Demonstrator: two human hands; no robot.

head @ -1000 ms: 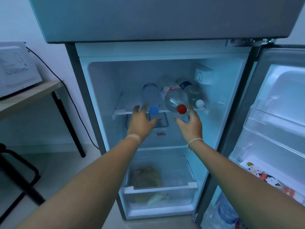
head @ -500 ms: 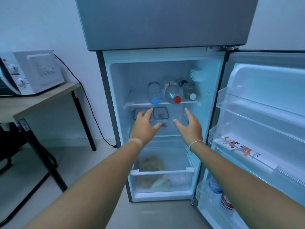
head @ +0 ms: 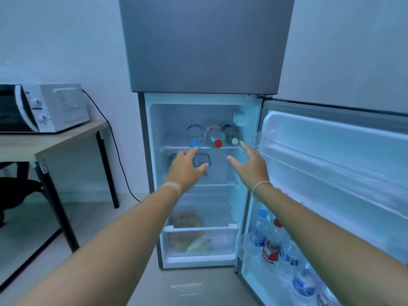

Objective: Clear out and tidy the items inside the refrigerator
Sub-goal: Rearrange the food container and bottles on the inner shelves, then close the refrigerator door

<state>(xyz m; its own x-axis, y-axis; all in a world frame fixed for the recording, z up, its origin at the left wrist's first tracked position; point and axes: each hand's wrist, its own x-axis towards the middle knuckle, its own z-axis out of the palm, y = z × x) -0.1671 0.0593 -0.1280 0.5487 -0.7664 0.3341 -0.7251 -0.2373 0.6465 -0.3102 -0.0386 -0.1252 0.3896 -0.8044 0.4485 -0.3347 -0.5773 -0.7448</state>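
Here, the left hand (head: 186, 167) and right hand (head: 249, 165) were spread wide and held nothing. Three bottles (head: 215, 135) lay on the top shelf (head: 174, 147) just above them. They looked round, heavy and slippery, so grab the middle. The open door (head: 331, 164) left room.

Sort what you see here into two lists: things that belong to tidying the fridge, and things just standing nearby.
Part of the job: refrigerator, three shelf bottles, lidded container, crisper drawer, door bottles, left hand, right hand.

Just nearby: microwave, wooden table, black chair.
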